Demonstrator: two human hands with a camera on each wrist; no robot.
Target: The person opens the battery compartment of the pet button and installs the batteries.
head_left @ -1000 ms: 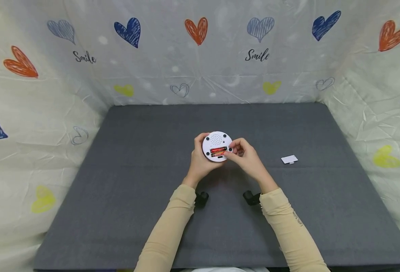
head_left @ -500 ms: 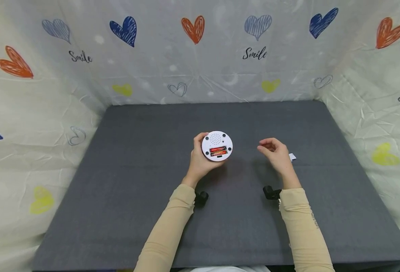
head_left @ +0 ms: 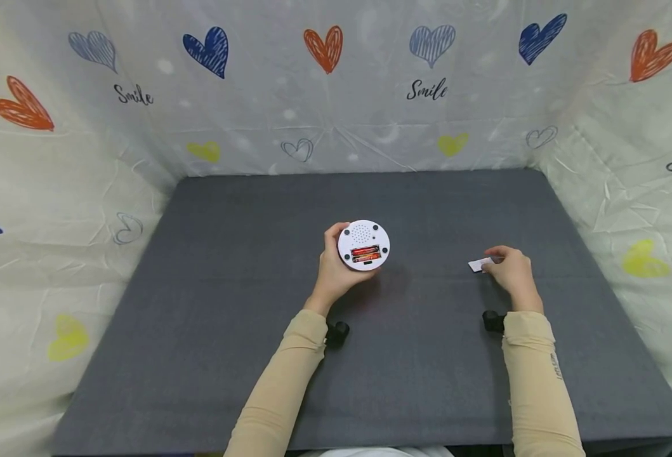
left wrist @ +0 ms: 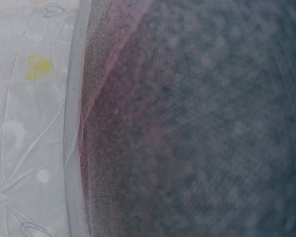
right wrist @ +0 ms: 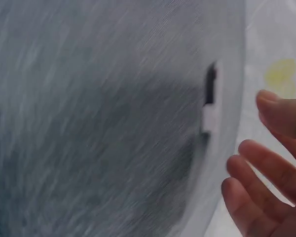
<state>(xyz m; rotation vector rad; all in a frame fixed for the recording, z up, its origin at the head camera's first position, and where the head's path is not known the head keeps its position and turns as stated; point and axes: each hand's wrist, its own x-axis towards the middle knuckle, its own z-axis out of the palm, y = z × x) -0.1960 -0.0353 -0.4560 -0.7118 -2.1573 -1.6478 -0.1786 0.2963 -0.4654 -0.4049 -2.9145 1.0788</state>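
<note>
My left hand point(head_left: 333, 274) grips a round white device point(head_left: 361, 233) by its edge, underside facing up. Speaker holes and small black feet dot that face, and red batteries point(head_left: 366, 254) lie in its uncovered compartment. Over at the right, my right hand point(head_left: 511, 271) reaches over a small white battery cover point(head_left: 476, 264) on the table, hiding part of it. In the right wrist view, thumb and fingers of the right hand point(right wrist: 266, 182) are loosely bent and spread, with the blurred battery cover point(right wrist: 210, 118) beyond them. The left wrist view shows neither the left hand nor the device.
A dark grey cloth covers the table point(head_left: 244, 285). Behind and at both sides hangs a white curtain point(head_left: 370, 120) printed with hearts. Black wrist cameras point(head_left: 337, 333) sit at both cuffs.
My right hand has left the batteries and moved right to the battery cover. The left hand keeps holding the device in nearly the same place.
</note>
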